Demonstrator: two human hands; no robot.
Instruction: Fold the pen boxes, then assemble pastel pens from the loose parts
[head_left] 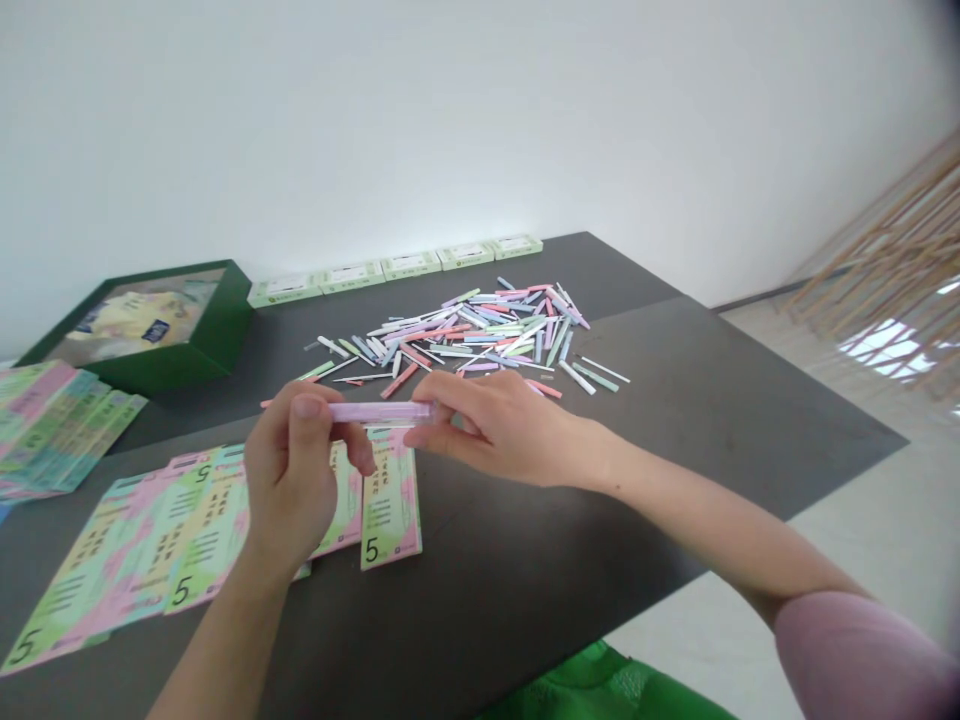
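Lilac paper stick [381,411], single item, held level between both hands, just in front of pastel stick pile [465,335].
Left hand [292,475] closed around its left part; right hand [499,425] pinching its right end between fingertips. Printed paper notes marked 5 [391,500] beneath the hands, nearer the person than the pile; green box [142,325] left of the pile, on dark table [675,400].

To my left on the dark table [600,290] sits a square green box [217,330] with a picture inside; five pale green cartons [390,267] line the far edge; thin wooden sticks [885,250] hang off to my right; green cloth [600,685] shows below the table edge
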